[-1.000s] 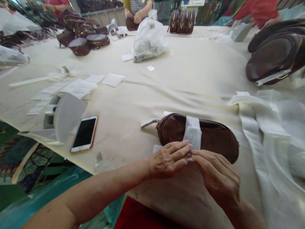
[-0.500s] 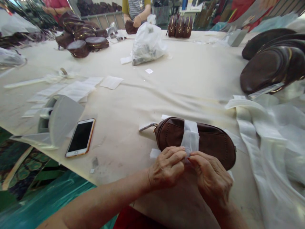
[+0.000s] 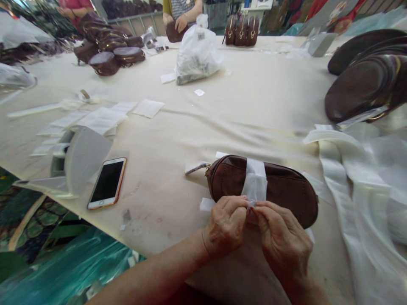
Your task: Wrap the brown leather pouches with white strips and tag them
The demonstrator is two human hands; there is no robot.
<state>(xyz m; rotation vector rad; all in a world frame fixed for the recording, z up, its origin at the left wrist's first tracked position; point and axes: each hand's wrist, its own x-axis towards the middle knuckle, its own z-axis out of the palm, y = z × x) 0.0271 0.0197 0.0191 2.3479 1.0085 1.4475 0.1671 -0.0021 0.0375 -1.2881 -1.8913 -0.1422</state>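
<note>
A dark brown leather bag (image 3: pixel 286 188) with rounded ends lies on the pale table in front of me. Around its middle runs a translucent white wrapping strip (image 3: pixel 255 180). At the bag's near edge, my left hand (image 3: pixel 226 222) pinches the strip from the left. My right hand (image 3: pixel 284 237) pinches it from the right, its fingertips almost meeting the left ones. A short wrapped strap (image 3: pixel 196 168) with a gold ring sticks out from the bag's left end. The bag's near side is partly hidden behind my hands.
Left of my hands lie a phone (image 3: pixel 107 183) and a grey tape dispenser (image 3: pixel 84 159). White strips (image 3: pixel 337 169) hang at the right below stacked brown bags (image 3: pixel 359 91). A filled plastic bag (image 3: pixel 197 55) stands farther back, near a co-worker's hands (image 3: pixel 181 23).
My fingertips stay at the strip's near edge with only slight shifts. The view has moved a little. The co-worker's hand has shifted over the brown item at the back.
</note>
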